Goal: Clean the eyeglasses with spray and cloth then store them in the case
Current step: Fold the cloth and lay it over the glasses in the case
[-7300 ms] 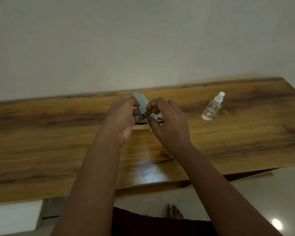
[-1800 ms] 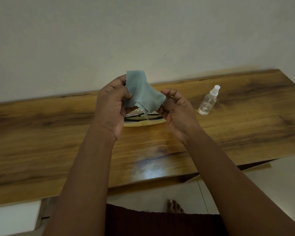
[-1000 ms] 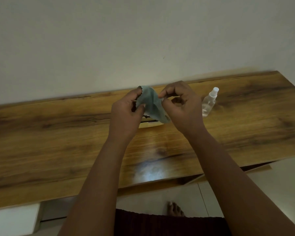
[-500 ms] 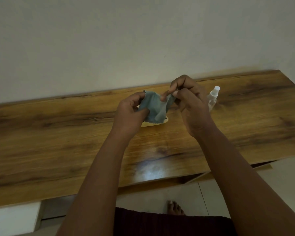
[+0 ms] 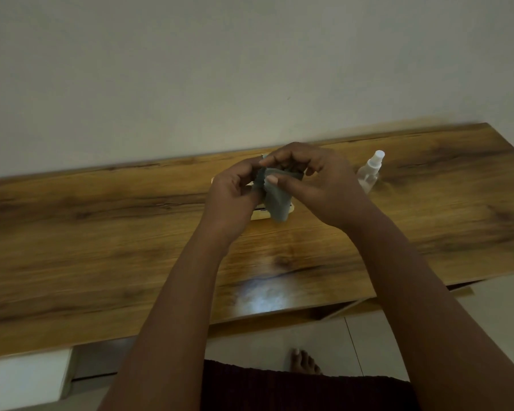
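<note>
Cloth (image 5: pixel 275 200), spread wide moments ago, is now bunched between both hands above the table (image 5: pixel 101 247): left hand (image 5: pixel 235 200) and right hand (image 5: pixel 324 188) pinch it, closer together; case (image 5: pixel 260 214) beneath, spray bottle (image 5: pixel 368 173) beyond

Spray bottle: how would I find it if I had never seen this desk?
Look along the wooden desk to its far right part, by the wall. Just past the right hand stands the spray bottle. It is the only see-through thing there, with a white nozzle on top.

A home: wooden table (image 5: pixel 101 232), plain wall (image 5: pixel 190 69), tiled floor (image 5: pixel 368 336).
</note>
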